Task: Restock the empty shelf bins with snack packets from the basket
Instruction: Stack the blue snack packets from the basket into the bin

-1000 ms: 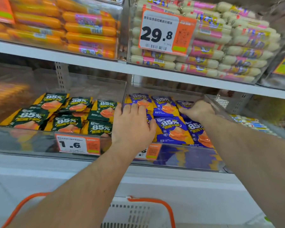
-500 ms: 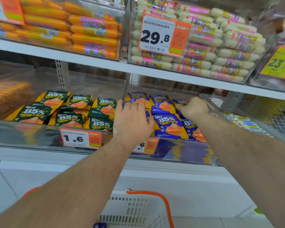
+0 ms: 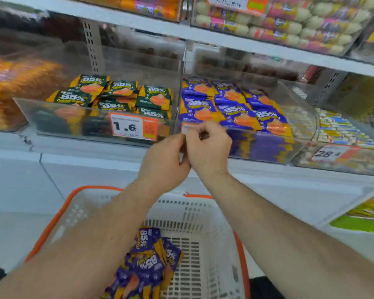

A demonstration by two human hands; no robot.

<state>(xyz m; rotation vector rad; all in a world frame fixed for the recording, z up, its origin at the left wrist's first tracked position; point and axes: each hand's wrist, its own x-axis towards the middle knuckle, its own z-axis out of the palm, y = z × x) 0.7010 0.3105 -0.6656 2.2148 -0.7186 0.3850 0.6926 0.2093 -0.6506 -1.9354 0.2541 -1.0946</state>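
1. My left hand (image 3: 163, 162) and right hand (image 3: 207, 147) sit together just in front of the clear front wall of the right bin (image 3: 298, 145), knuckles touching, fingers of both curled inward
2. I cannot tell whether either hand pinches anything: the fingertips are blurred and hidden behind each other, and no packet shows between them
3. The thing I need next, the purple packets in the basket (image 3: 147, 264), lies straight below and toward me from both hands, a loose heap against the basket's left-centre floor
4. The basket (image 3: 216, 212), white with an orange rim, stands directly under my forearms, so the reach is a plain drop down and back, not sideways
5. The heap's packets mostly point their long axis up and away from me, fanned a little to the right, so I judge a grip from above across their short side would suit
6. My left hand looks slightly nearer the heap, since its forearm passes right over it; the right forearm crosses the basket's right edge, well apart from the packets
7. The right bin already holds rows of purple packets (image 3: 235, 108) lying flat; the left bin (image 3: 73, 119) holds green packets (image 3: 108, 96)
8. Judging from this, the move to come runs basket-to-right-bin, up and forward over the bin's front wall
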